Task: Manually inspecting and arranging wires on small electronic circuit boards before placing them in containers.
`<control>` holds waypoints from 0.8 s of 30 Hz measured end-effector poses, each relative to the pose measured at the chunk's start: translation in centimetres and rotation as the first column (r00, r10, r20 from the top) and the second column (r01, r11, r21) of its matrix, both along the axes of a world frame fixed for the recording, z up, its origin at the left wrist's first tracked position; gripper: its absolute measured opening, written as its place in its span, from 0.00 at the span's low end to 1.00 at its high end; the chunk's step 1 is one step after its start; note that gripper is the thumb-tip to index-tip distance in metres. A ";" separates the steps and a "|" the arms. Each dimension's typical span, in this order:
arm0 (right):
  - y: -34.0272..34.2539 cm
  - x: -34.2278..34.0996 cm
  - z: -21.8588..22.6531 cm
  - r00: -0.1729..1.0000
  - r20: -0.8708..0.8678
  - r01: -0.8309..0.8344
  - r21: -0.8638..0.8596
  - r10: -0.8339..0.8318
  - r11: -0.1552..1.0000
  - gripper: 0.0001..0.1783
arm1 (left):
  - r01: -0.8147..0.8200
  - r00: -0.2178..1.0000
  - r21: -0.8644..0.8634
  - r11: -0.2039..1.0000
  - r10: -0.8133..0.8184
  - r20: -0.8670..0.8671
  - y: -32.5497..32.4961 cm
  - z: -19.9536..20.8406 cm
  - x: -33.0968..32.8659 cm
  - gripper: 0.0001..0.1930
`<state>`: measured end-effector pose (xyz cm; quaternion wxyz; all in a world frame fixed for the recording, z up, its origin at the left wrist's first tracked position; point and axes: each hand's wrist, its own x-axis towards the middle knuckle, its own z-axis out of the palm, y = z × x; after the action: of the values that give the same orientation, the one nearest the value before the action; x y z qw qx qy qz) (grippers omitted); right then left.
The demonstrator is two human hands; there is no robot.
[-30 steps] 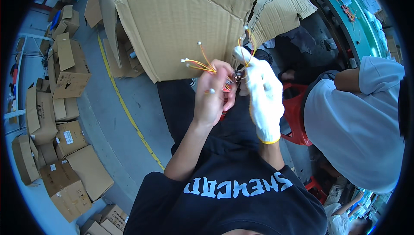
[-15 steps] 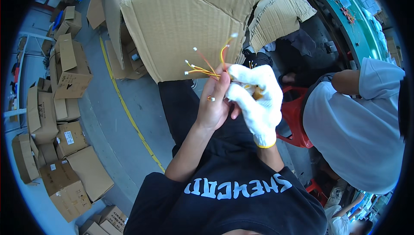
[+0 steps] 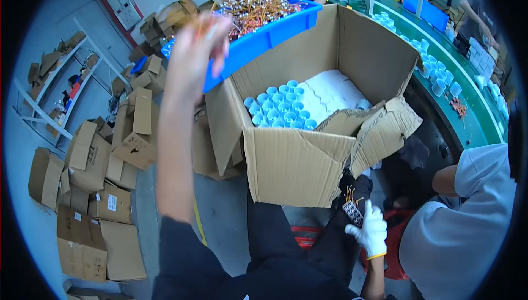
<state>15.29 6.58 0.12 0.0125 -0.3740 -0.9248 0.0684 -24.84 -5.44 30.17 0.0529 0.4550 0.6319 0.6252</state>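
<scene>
My bare left hand [image 3: 195, 47] is raised at the near-left end of a blue bin [image 3: 264, 40]. It is smeared by motion, with an orange blur at its fingers, so its grip is unclear. A tangled heap of red, orange and yellow wire leads with small white connectors [image 3: 256, 6] fills the bin. Low on the right, my right hand [image 3: 372, 233] wears a white glove, its thumb and fingers apart, holding nothing I can see. Beside its fingertips, over my leg, lies a small dark block with pale marks [image 3: 352, 213], orange leads sticking up from it.
An open cardboard box [image 3: 297, 162] ahead contains rows of light blue cups [image 3: 283, 105]. More cups and loose wires are on the green bench [image 3: 473, 102] at right. A person in white [image 3: 467, 217] sits close on my right. Cartons [image 3: 82, 239] are piled left.
My view has lifted toward the box and bin. My hands, together over the wire leads before, have separated: the left went up to the bin, the gloved right down beside the dark block.
</scene>
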 end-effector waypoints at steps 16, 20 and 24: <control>3.8 -0.1 -4.0 0.738 -0.418 -0.067 -0.826 -0.529 0.560 0.13 | -0.360 0.723 -0.378 0.853 -0.001 -0.691 2.0 6.2 -7.2 0.23; 2.0 -0.6 0.3 0.481 -0.548 -0.232 -0.832 -0.684 0.504 0.16 | 0.646 0.758 0.059 0.761 -0.630 -0.170 -4.7 -9.4 12.0 0.17; -1.0 -2.0 2.3 0.449 -0.565 -0.221 -0.821 -0.693 0.526 0.14 | 0.395 0.845 -0.348 0.850 -0.188 0.500 -1.4 -21.6 23.4 0.07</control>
<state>13.25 5.61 2.45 0.3100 -0.3918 -0.5642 0.6573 -1.42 -6.87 8.62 0.3949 0.3678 0.6474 0.5382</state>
